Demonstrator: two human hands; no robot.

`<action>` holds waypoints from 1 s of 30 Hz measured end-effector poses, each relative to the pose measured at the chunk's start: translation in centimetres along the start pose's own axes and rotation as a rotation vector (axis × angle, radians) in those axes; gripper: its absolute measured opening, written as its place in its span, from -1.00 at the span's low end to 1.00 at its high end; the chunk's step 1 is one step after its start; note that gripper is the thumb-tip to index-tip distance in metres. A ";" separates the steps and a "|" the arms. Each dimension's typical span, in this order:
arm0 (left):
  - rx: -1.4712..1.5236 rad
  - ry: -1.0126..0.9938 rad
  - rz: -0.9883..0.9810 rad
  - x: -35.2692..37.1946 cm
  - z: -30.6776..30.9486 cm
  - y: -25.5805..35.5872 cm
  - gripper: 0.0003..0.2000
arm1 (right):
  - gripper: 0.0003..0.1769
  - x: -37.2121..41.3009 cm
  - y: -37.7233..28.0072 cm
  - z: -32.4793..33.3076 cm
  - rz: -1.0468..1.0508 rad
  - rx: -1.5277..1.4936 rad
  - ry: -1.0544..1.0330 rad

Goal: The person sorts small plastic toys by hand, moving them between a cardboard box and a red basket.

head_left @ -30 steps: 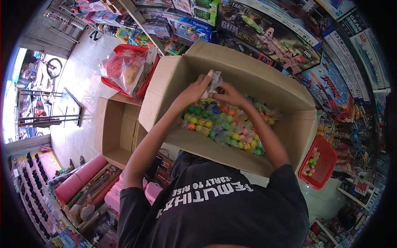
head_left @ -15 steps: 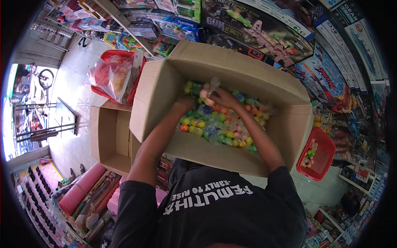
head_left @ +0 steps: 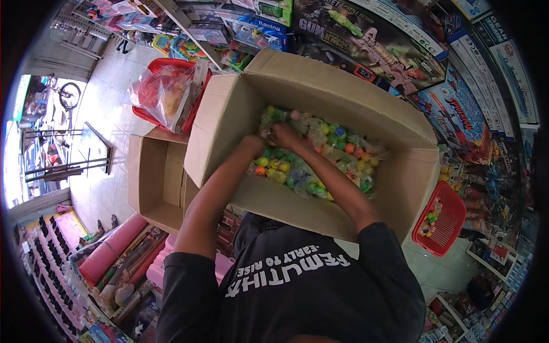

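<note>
A large open cardboard box stands before me, holding several clear plastic bags of small colourful balls. At the box's left end, my left hand reaches down among the bags, its fingers hidden. Close beside it is my right hand, with fingers bent and closed at the bags; what they grip is hidden. Pale pink balls lie just beyond the right hand.
A smaller cardboard box sits to the left, with a red basket of plastic-wrapped things behind it. At the right is another red basket with some balls. Boxed toys line the far side.
My right hand has moved left and down from the bag of pink balls it held up, and is now next to my left hand. The view has shifted slightly.
</note>
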State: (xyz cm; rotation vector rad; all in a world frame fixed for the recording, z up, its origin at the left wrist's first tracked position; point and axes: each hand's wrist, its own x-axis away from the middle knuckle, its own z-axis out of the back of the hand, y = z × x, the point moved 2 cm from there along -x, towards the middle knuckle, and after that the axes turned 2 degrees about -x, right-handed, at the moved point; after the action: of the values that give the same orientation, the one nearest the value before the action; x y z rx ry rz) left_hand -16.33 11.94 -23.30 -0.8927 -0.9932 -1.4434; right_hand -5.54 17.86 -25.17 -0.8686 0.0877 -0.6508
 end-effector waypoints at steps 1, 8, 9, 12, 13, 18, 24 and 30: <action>0.004 0.000 0.005 0.1 -0.4 -0.2 -0.69 | -0.68 -0.4 0.2 -0.8 -0.030 0.031 -0.045; -0.105 0.194 0.004 0.0 -2.0 -0.2 -0.69 | -0.68 -1.5 1.9 -3.7 -0.002 0.097 -0.191; -0.147 0.134 0.028 -0.8 -2.4 -0.3 -0.67 | -0.65 -1.6 2.0 -3.6 0.001 0.140 -0.232; -0.006 0.189 0.079 -1.8 -2.9 -0.9 -0.66 | -0.61 -1.5 1.7 -3.2 -0.026 0.206 -0.247; -0.006 0.191 0.077 -1.7 -2.8 -0.9 -0.66 | -0.60 -1.3 1.5 -3.3 -0.056 0.224 -0.226; -0.140 0.205 -0.013 -2.4 -2.5 -0.7 -0.65 | -0.61 -1.0 2.2 -5.1 -0.054 0.229 -0.071; -0.085 0.391 0.014 -0.7 -1.9 -0.1 -0.70 | -0.72 -0.9 2.2 -3.8 -0.040 0.253 -0.183; 0.114 0.314 -0.099 5.4 1.1 1.4 -0.75 | -0.71 -0.2 2.6 -3.1 -0.036 0.234 -0.334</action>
State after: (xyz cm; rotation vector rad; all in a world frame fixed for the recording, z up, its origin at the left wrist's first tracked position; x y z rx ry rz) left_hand -15.50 11.03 -17.78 -0.5198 -0.8813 -1.5382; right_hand -5.44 17.08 -29.20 -0.7423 -0.3000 -0.5297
